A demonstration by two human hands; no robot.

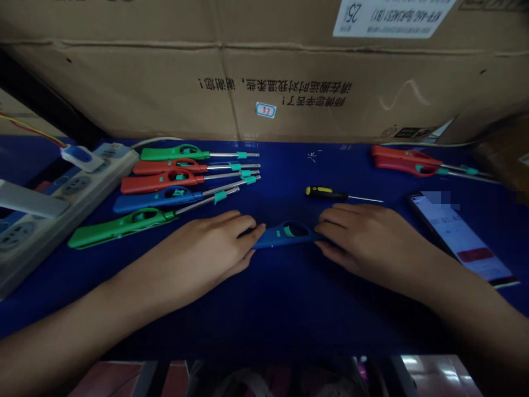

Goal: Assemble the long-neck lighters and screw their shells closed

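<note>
A blue gas lighter (285,234) with a teal trigger lies crosswise between my two hands, just above or on the blue tabletop. My left hand (210,242) pinches its handle end between thumb and fingers. At the other end, my right hand (359,237) closes around the nozzle side, so the lighter's metal tube is hidden behind the fingers. Just beyond my right hand lies a screwdriver (330,193) with a black and yellow handle, its thin shaft pointing right.
Several green, red and blue lighters (157,182) lie in a row at left, beside a power strip (78,187). Red lighters (407,160) rest at the far right, above a phone (458,237) with a lit screen. A cardboard box (157,94) stands along the back.
</note>
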